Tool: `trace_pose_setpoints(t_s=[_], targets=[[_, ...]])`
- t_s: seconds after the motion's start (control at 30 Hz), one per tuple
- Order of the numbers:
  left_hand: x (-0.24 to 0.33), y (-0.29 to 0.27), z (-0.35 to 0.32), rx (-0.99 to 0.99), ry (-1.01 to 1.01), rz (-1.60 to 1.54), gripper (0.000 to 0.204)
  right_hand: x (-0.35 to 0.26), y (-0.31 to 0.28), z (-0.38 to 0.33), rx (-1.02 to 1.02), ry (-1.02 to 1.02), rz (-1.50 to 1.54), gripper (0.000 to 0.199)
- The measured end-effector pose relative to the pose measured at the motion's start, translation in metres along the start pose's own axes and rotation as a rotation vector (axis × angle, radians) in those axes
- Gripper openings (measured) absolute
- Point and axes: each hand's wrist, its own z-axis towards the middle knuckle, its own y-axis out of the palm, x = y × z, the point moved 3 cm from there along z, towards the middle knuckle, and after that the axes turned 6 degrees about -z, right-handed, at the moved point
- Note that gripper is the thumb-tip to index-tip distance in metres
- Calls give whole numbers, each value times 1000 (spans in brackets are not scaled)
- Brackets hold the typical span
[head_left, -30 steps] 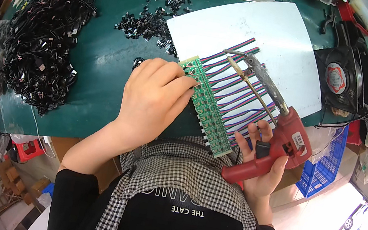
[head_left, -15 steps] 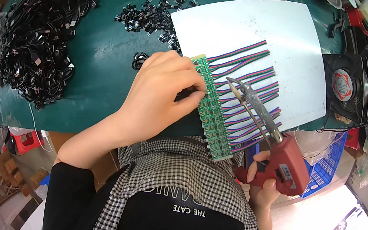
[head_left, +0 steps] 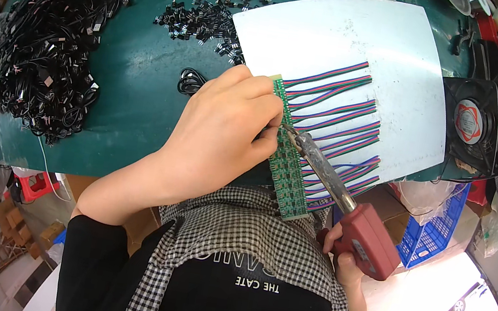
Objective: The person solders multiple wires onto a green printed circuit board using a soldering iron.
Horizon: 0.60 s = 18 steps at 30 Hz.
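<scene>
A long green circuit board (head_left: 292,178) lies aslant at the table's near edge, partly on a white sheet (head_left: 407,44). Rows of multicoloured ribbon wires (head_left: 349,109) fan out from its right side. My left hand (head_left: 224,129) is closed in a pinch at the board's left edge; what sits between thumb and fingers is hidden. My right hand (head_left: 345,263) grips a red soldering gun (head_left: 371,244). Its metal tip reaches the board right beside my left fingertips; whether it touches I cannot tell.
A big heap of black cables (head_left: 52,49) covers the table's left. Small black connectors (head_left: 201,20) lie scattered at the back, with a coiled black cable (head_left: 191,82) nearer. At right stand a black fan (head_left: 473,121) and, lower, a blue plastic basket (head_left: 434,228).
The soldering gun has tilted and its tip has moved left and down, from above the ribbon wires to the board beside my left fingers. My left hand stays pinched at the board.
</scene>
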Motion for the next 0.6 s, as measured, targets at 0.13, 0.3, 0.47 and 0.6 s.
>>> trace_pose_setpoints(t_s=[0.13, 0.3, 0.47, 0.6], targets=[[1, 1, -1, 8, -11, 19, 13, 3, -4, -1, -33, -3, -21, 79], [1, 2, -2, 17, -10, 37, 13, 11, -5, -3, -24, -7, -28, 83], [2, 3, 0, 13, -20, 56, 13, 4, 0, -2, 7, -44, -1, 81], [2, 2, 1, 4, -26, 62, 13, 2, 2, -3, 23, -95, 40, 78]])
